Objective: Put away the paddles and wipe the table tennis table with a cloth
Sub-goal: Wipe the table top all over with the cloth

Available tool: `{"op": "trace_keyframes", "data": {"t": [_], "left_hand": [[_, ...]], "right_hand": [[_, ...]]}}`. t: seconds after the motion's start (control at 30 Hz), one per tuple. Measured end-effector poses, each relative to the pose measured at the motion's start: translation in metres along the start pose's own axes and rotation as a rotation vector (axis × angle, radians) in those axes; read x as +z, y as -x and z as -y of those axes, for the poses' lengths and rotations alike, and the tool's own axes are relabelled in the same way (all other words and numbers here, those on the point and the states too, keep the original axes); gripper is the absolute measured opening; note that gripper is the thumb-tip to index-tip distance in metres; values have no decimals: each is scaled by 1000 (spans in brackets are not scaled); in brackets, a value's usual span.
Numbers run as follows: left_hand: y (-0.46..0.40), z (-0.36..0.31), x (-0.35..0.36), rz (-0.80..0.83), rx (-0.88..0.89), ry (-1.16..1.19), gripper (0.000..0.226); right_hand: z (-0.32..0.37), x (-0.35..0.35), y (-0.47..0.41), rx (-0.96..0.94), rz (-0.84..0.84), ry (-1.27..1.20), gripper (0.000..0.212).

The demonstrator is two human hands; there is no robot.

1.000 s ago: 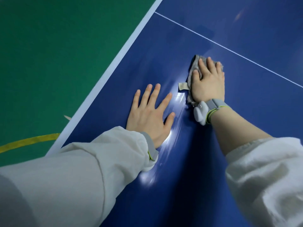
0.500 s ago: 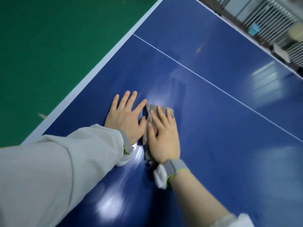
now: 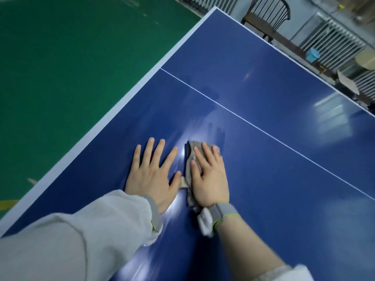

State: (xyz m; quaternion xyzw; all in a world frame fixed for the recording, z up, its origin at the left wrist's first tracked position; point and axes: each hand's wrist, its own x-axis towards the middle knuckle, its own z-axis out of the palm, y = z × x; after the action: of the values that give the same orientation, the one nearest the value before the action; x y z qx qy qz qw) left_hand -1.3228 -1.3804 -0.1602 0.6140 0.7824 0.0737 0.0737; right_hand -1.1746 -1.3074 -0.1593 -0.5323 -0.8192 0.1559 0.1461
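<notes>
cloth (image 3: 189,159) mostly hidden under right hand (image 3: 211,179), chair (image 3: 267,17) cut off

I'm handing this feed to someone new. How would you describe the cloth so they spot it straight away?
Start from the blue table tennis table that fills the view and find the thin white centre line crossing it. Just on the near side of that line two hands lie flat on the surface; the cloth is the crumpled grey rag under the right hand. The left hand beside it presses bare tabletop.
</notes>
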Motion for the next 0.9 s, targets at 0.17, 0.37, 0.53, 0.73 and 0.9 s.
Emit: {"op": "trace_keyframes", "data": {"t": [0.17, 0.37, 0.53, 0.73, 0.9], "left_hand": [[-2, 1, 1, 6, -9, -39, 66], [0, -1, 5, -10, -6, -56, 65], [4, -2, 5, -4, -23, -49, 65], [6, -2, 0, 19, -42, -37, 66], [8, -3, -1, -8, -40, 5, 66]], "right_hand": [[-34, -5, -84, -29, 11, 23, 43], [-63, -17, -184, -14, 15, 69, 45], [-71, -23, -209, -11, 54, 47, 47], [-80, -26, -184, 1, 61, 7, 49], [-83, -34, -118, 36, 30, 11, 48]]}}
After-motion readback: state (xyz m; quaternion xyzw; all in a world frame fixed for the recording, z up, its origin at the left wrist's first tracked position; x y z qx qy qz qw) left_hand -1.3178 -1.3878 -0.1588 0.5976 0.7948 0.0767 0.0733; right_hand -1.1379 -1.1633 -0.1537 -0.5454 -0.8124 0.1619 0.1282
